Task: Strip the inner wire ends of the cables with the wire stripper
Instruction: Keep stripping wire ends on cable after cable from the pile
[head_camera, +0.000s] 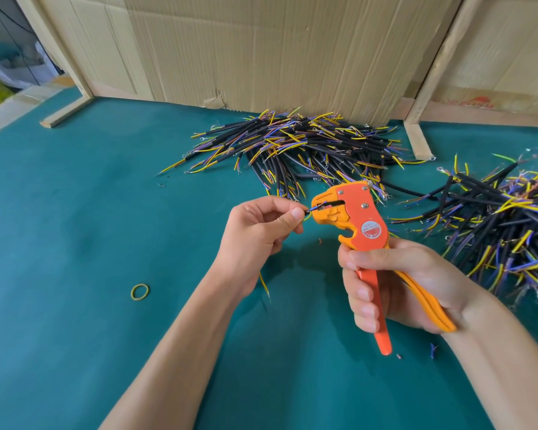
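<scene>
1. Counting first: two hands, one wire stripper (pixel 351 212), two big piles of cables, one rubber band (pixel 139 292), all on a green table (pixel 75 212). The cables in each pile are too many and too tangled to count.
2. The middle pile (pixel 295 147) sits against the cardboard wall (pixel 261 51) at the back; the right pile (pixel 507 225) spreads out toward the right edge of the view.
3. The stripper is orange, held upright-ish between the two hands, its head pointing left, in front of the middle pile.
4. The right hand (pixel 395 283) is wrapped around both handles, fingers curled over the front handle, palm behind the rear one. The tip of the front handle pokes out below the fist.
5. The left hand (pixel 258 228) pinches one cable (pixel 305 212) between thumb and forefinger, just left of the stripper's head. A blue inner wire (pixel 313 207) from it reaches into the slot of the head.
6. A yellow wire end (pixel 264 285) hangs out below the left hand.
7. Both forearms come up from the bottom of the view, the left angled to the right, the right angled to the left.
8. Small insulation scraps (pixel 432 350) lie on the table near the right wrist.
</scene>
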